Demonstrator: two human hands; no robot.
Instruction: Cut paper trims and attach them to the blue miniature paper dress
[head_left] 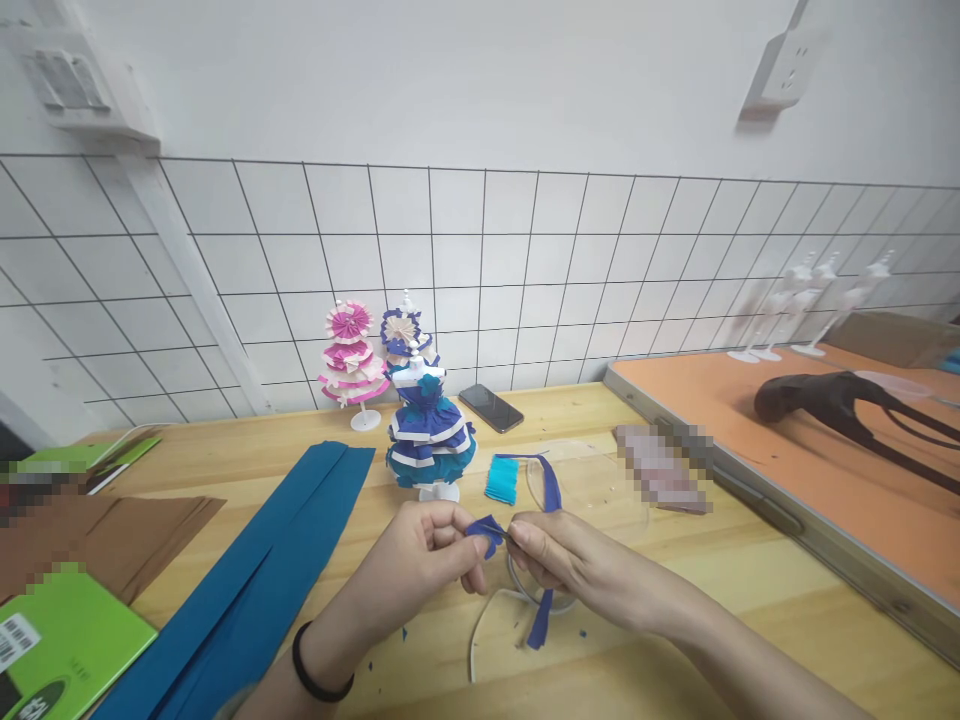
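My left hand point(442, 548) pinches a small piece of violet-blue crepe paper point(486, 530) between thumb and fingers. Close beside it, my right hand point(551, 550) is closed, with a thin dark tip point(504, 534) reaching from its fingertips to the paper; the rest of that tool is hidden. A violet-blue paper strip point(551, 485) lies behind the right hand, and a similar strip end point(538, 630) shows below it. Just beyond the hands are a pleated turquoise paper piece point(502, 480) and a small dress form in a blue and teal paper dress point(429, 430).
Behind stand a pink-and-white paper dress point(352, 355) and another blue one point(401, 330). A phone point(491, 408) lies near the wall. Teal paper sheets point(262, 570) and brown paper point(165, 535) are at left. An orange-topped raised board point(720, 400) borders the right side.
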